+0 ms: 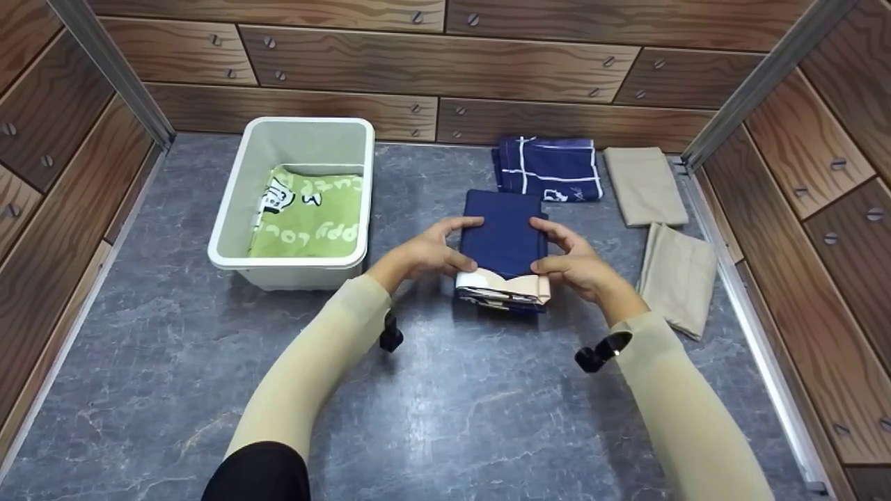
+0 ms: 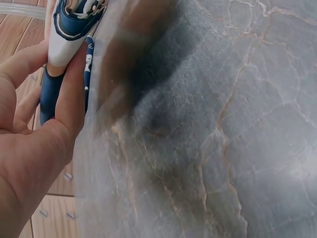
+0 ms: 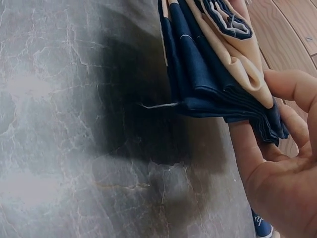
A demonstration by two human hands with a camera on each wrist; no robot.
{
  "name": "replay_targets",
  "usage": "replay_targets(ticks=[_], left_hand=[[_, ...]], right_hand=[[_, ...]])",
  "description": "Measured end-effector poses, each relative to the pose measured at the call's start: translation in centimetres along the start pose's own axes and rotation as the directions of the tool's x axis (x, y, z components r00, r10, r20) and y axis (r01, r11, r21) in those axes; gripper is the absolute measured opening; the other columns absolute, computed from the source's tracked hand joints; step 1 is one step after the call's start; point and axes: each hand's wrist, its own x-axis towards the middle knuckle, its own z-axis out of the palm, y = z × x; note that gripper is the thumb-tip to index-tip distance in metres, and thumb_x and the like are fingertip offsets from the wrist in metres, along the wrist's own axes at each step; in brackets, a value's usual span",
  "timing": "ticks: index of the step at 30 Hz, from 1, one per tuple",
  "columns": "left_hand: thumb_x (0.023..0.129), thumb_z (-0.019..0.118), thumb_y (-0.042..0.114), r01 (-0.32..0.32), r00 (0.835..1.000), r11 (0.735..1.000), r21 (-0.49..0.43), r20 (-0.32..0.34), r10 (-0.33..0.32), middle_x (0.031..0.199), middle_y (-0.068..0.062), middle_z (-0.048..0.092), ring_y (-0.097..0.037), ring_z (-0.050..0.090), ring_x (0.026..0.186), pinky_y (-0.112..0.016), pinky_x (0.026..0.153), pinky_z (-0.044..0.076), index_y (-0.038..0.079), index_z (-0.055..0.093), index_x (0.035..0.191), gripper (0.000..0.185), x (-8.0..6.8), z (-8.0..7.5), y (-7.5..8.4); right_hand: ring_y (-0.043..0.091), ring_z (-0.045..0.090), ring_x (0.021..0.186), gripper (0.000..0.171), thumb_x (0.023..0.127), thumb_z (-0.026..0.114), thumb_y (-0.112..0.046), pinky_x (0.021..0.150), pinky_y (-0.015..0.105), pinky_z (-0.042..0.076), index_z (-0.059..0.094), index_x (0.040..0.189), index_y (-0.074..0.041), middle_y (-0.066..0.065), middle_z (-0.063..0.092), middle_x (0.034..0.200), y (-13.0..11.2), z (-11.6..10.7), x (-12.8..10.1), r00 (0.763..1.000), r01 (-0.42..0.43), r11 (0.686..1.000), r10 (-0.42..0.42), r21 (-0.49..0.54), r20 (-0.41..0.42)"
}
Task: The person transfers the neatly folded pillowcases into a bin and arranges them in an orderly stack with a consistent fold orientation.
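Left-hand grip [image 1: 433, 252] is engaged, holding the left side of a folded navy-and-cream cloth [image 1: 502, 233]. Right-hand grip [image 1: 579, 261] is likewise engaged, holding its right side. The held cloth is over the worktop [image 1: 445, 410], slightly right of centre. A navy checked cloth [image 1: 564, 167] lies near the far edge. One beige cloth [image 1: 646, 186] lies at the far right corner; a second beige cloth [image 1: 679, 282] lies by the right edge. Toward the far left corner stands a white bin [image 1: 299, 278], a green cloth [image 1: 310, 216] inside.

Both wrist views crop the folded navy cloth [image 1: 505, 233]; lettering [image 1: 577, 195] on the checked cloth [image 1: 560, 158] is illegible.
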Motion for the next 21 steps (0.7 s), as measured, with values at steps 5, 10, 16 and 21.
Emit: replay_targets(ticks=[5, 10, 16, 21], left_hand=[[0.077, 0.07, -0.02, 0.0, 1.0, 1.0, -0.002, -0.004, 0.0, 0.156, -0.012, 0.022, -0.028, 0.066, 0.098, -0.041, 0.082, 0.06, 0.024, 0.044, 0.15, 0.09, -0.2, 0.0, 0.4], [0.076, 0.07, -0.02, -0.008, 1.0, 1.0, 0.001, -0.017, 0.008, 0.155, -0.011, 0.022, -0.028, 0.066, 0.096, -0.038, 0.078, 0.061, 0.023, 0.045, 0.15, 0.089, -0.3, -0.1, 0.7], [0.075, 0.072, -0.018, -0.007, 1.0, 1.0, 0.019, -0.028, 0.007, 0.155, -0.012, 0.023, -0.027, 0.065, 0.093, -0.034, 0.071, 0.06, 0.025, 0.046, 0.149, 0.09, -0.6, -0.2, 1.2], [0.076, 0.075, -0.015, -0.007, 0.999, 0.998, 0.065, -0.048, 0.01, 0.155, -0.01, 0.024, -0.027, 0.065, 0.095, -0.033, 0.071, 0.06, 0.025, 0.047, 0.149, 0.088, -1.0, -0.4, 1.8]], right_hand=[[0.024, 0.066, 0.099, 0.09, 0.076, 0.062, 0.023, 0.081, 0.036, 0.061, 0.037, 0.154, -0.015, 0.013, 0.031, 0.144, -0.3, 0.1, 0.0, 1.0, 0.004, 1.0, -0.004, 0.009, 0.004], [0.026, 0.066, 0.102, 0.089, 0.077, 0.061, 0.023, 0.084, 0.038, 0.06, 0.038, 0.154, -0.016, 0.013, 0.03, 0.146, -0.6, 0.3, 0.1, 1.0, 0.001, 1.0, -0.001, 0.012, 0.003], [0.026, 0.065, 0.102, 0.088, 0.077, 0.061, 0.023, 0.08, 0.036, 0.061, 0.039, 0.153, -0.017, 0.013, 0.029, 0.144, -1.1, 0.5, 0.1, 1.0, 0.007, 1.0, -0.007, 0.002, -0.001], [0.026, 0.064, 0.102, 0.088, 0.077, 0.061, 0.022, 0.08, 0.036, 0.061, 0.039, 0.153, -0.017, 0.012, 0.027, 0.145, -1.5, 0.8, 0.2, 1.0, 0.007, 1.0, -0.007, 0.004, 0.002]])
